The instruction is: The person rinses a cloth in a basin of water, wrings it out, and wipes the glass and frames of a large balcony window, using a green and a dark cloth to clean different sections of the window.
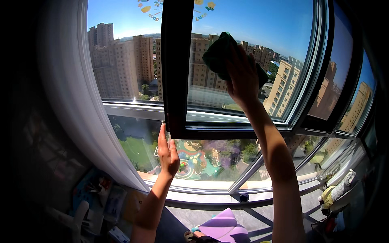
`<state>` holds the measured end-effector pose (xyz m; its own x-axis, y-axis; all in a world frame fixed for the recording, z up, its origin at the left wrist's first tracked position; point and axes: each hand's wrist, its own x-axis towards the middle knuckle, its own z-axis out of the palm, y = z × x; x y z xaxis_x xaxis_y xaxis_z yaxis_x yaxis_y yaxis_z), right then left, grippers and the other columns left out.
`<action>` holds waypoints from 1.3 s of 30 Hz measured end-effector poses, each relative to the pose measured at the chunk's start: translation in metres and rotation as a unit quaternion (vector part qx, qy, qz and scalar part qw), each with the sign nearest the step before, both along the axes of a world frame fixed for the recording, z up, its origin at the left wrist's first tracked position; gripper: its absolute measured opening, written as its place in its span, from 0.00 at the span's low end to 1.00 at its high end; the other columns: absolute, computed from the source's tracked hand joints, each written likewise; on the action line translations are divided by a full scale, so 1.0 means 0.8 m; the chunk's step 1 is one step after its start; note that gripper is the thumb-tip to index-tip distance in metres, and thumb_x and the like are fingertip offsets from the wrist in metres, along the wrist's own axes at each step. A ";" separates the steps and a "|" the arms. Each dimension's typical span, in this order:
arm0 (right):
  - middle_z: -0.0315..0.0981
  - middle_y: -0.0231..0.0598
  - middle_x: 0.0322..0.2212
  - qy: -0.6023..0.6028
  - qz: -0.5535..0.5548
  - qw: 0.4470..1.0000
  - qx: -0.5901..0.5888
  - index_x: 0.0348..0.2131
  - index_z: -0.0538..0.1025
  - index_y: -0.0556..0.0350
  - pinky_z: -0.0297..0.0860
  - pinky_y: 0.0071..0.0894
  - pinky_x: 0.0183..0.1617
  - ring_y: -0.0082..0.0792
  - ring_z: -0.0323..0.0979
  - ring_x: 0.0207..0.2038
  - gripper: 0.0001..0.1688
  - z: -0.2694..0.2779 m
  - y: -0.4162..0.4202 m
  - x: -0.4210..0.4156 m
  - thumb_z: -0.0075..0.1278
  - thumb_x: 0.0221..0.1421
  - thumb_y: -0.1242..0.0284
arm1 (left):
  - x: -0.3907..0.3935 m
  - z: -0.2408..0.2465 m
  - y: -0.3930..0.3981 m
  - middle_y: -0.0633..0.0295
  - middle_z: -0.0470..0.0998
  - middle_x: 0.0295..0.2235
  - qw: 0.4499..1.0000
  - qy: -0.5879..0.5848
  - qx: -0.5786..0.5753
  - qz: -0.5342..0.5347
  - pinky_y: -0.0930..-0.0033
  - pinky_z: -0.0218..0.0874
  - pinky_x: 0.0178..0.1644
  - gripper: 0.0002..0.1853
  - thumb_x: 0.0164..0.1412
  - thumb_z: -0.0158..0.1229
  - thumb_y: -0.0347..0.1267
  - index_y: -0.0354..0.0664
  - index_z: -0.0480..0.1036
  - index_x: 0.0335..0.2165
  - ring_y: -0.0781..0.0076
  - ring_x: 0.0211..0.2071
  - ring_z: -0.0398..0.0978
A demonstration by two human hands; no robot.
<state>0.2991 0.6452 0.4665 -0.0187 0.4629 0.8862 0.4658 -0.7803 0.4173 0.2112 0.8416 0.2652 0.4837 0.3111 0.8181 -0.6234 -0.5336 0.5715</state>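
A dark green cloth (220,56) is bunched under my right hand (243,76), which presses it against the glass pane (282,33) of a window sash. That sash has a thick dark frame (177,76) and stands swung inward from the window opening. At the lower left corner of the sash frame, my left hand (168,155) is raised with its fingertips touching or very near the edge. Its thumb stands apart from the fingers, and I see nothing held in it. The palm side of my right hand is hidden.
Colourful stickers (149,10) decorate the upper glass. A white curtain (67,60) hangs at left. Below are fixed lower panes (133,142), a purple folded item (220,226) by my foot, a cluttered surface (114,200) at lower left, and rolled textiles (337,189) at right.
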 end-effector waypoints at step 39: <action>0.50 0.55 0.54 0.134 -0.010 0.844 0.520 0.52 0.57 0.65 0.45 0.44 0.59 0.53 0.48 0.56 0.25 -0.253 -0.185 0.039 0.38 0.57 0.71 | 0.019 0.003 -0.015 0.40 0.30 0.60 0.986 0.044 0.158 0.000 0.62 0.29 0.63 0.37 0.56 0.41 0.31 0.24 0.35 0.57 0.47 0.62 0.32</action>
<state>0.3304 0.4974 0.2640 0.2461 -0.5691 0.7846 0.4164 -0.6689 -0.6158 0.2265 0.8298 0.2680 0.5577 0.0472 0.8287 -0.5783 -0.6940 0.4287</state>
